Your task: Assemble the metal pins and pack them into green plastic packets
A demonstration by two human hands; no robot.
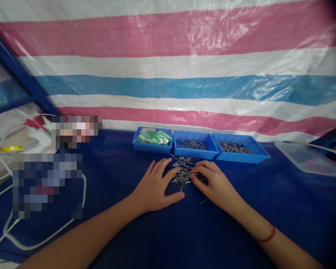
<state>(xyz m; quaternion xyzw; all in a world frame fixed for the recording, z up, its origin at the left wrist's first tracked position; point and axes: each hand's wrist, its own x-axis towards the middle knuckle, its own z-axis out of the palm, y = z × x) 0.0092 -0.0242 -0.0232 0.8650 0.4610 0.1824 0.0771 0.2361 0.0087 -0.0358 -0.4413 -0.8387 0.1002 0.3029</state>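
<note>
A loose pile of small metal pins (182,170) lies on the dark blue tabletop (184,231), just in front of three blue bins. My left hand (156,186) rests flat on the table at the pile's left edge, fingers spread and empty. My right hand (212,182) is on the pile's right side, fingers curled and pressed together over some pins; whether it grips any is hidden. One stray pin (204,201) lies near my right wrist.
Three blue bins stand in a row at the back: the left bin (152,140) holds green packets, the middle bin (194,145) and right bin (239,148) hold metal pins. A clear plastic lid (308,158) lies far right. White cables (44,231) loop at left. A striped tarp hangs behind.
</note>
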